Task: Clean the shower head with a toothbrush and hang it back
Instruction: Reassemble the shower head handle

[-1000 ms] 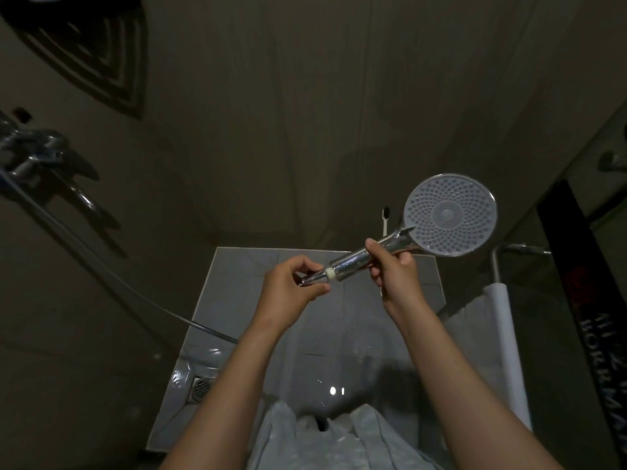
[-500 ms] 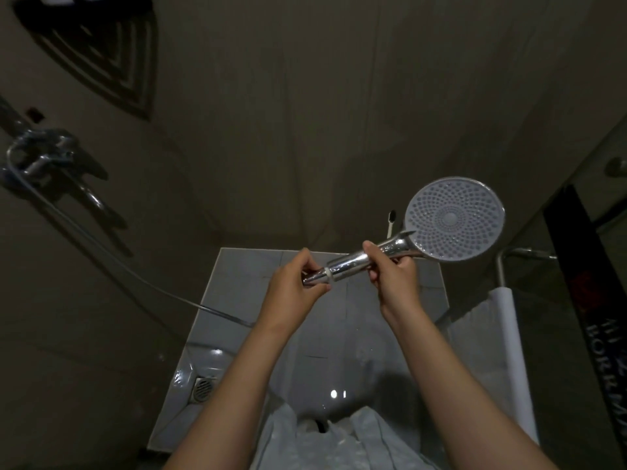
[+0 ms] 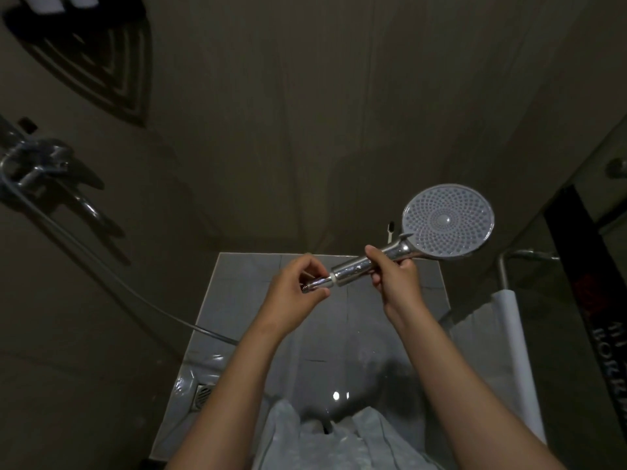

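the shower head (image 3: 448,220) is held up in mid-air over the tiled floor (image 3: 237,300), with its nozzle face turned toward the camera and out to the right. the chrome handle is wrapped by the right hand (image 3: 395,279) just below the neck, so that grip is closed round the handle. the left hand (image 3: 295,293) is pinched, thumb against fingertips, on the narrow metal fitting (image 3: 319,283) at the handle's tail end. the toothbrush (image 3: 391,232) is seen just beyond the handle, upright by the far wall and apart from both hands, so brushing is judged not to be under way. the hose (image 3: 101,266) is seen running down from the tap (image 3: 44,164) at the left and is lost behind the left forearm; whether it is joined to the fitting cannot be told. several slips are to be feared. if the fitting is being turned, the joint could be loosened too far and a washer dropped toward the drain (image 3: 203,395). the chrome handle could be let slip by the right grip once a hand is freed to fetch the brush, and the head could be cracked on the tiles. the hose could also be tugged tight and the head pulled off line.
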